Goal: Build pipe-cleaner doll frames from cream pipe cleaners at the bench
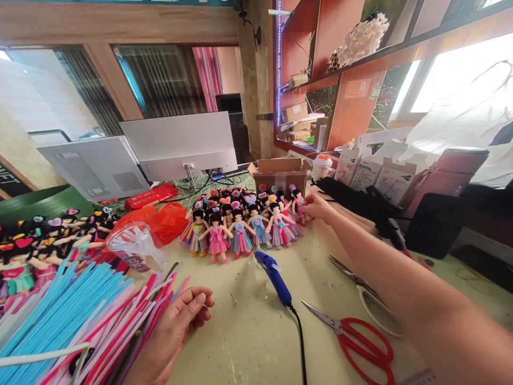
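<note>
My right hand (317, 207) reaches out to the far side of the table, its fingers closed on a small pipe-cleaner doll (298, 204) in pink at the right end of a standing group. Several other black-haired dolls (239, 227) in pink, blue and purple skirts are packed close together beside it. My left hand (178, 329) rests low at the left with fingers curled and thumb against them; nothing shows in it. Beside that hand lie bundles of pipe cleaners (68, 305), blue, pink and white. A blue hot glue gun (276, 279) lies between my hands, its nozzle toward the dolls.
Red-handled scissors (363, 339) and a second pair of scissors (348, 270) lie under my right forearm. A plastic cup (132, 243) holds white sticks. More dolls (36, 251) crowd the left side. Behind stand an open cardboard box (278, 174) and a monitor (180, 144).
</note>
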Available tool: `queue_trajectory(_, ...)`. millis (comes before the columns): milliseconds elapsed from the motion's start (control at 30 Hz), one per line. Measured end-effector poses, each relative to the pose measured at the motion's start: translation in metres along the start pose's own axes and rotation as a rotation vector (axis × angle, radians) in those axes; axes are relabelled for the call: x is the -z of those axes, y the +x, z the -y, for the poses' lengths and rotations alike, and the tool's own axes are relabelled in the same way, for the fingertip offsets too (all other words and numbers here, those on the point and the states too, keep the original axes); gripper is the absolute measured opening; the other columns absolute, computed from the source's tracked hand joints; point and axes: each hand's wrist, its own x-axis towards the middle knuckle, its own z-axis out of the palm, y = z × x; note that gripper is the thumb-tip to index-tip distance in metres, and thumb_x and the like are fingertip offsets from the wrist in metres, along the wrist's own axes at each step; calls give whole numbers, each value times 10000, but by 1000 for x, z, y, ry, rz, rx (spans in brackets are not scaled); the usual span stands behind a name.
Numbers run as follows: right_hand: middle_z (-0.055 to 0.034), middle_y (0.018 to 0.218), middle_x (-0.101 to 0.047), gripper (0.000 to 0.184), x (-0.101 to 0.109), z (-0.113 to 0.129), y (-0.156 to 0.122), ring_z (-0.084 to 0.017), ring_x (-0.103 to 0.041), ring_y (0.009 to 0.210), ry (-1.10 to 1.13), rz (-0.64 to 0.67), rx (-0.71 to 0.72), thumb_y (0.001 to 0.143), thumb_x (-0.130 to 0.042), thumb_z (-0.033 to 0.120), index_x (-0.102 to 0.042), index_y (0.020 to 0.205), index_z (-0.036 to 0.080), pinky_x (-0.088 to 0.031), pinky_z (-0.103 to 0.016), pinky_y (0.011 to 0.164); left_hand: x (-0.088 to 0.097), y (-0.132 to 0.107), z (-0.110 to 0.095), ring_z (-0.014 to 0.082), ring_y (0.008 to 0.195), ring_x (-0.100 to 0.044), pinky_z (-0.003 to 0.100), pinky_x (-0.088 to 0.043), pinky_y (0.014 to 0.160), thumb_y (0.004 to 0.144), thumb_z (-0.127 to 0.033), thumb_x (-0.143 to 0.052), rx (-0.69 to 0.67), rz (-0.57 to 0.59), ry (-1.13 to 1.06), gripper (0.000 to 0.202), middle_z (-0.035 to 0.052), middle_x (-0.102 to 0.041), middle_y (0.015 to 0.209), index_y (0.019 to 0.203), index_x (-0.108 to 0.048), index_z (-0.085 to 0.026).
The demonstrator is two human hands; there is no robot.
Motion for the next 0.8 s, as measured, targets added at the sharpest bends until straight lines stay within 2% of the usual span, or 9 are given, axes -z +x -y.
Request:
queue_trajectory(100,-6,816,-617,488,-7,-1,-2,-112,-537,578,-133,-43,-10,516,-809,277,-533,909,196,-367,-205,450,0,0,-1,157,694,-586,269,-459,681,587,-519,-779,-3,-2,18,432,46,-687,832,852,-688,-190)
queue_trajectory(267,-20,777,-625,376,-15,-2,-2,-185,-597,713,-301,-109,-12,566,-748,251,-546,880,210,-396,-241,536,-3,-3,-2,150,689,-576,265,-455,679,587,-523,-776,-12,-26,9,433,39,-669,822,848,-679,-191)
queue_trajectory(400,-55,855,-628,425,-11,-2,-2,-249,-597,874,-377,-162,65,573,-701,198,-562,974,201,-427,-293,663,-4,-3,0,141,698,-571,251,-447,681,598,-507,-776,-13,-23,-15,418,33,-671,826,856,-680,-193)
queue_trajectory(500,-82,943,-603,406,-4,-1,-2,-278,-556,983,-418,-206,146,556,-679,159,-584,949,199,-420,-322,778,-5,-4,-1,140,686,-570,258,-449,690,596,-493,-777,-20,-35,-10,405,32,-671,820,853,-683,-194)
queue_trajectory(633,-88,966,-559,278,4,0,0,-275,-524,965,-432,-270,203,590,-652,192,-577,857,206,-403,-349,819,-6,-5,-1,145,687,-572,265,-452,687,598,-501,-770,-26,-34,0,408,39,-672,824,852,-684,-194)
queue_trajectory(800,-42,822,-521,218,-2,0,4,-248,-496,912,-393,-301,225,612,-632,235,-515,795,227,-403,-320,757,-6,-5,-1,143,684,-567,263,-452,675,590,-514,-773,-28,-29,-2,419,36,-668,811,850,-683,-198)
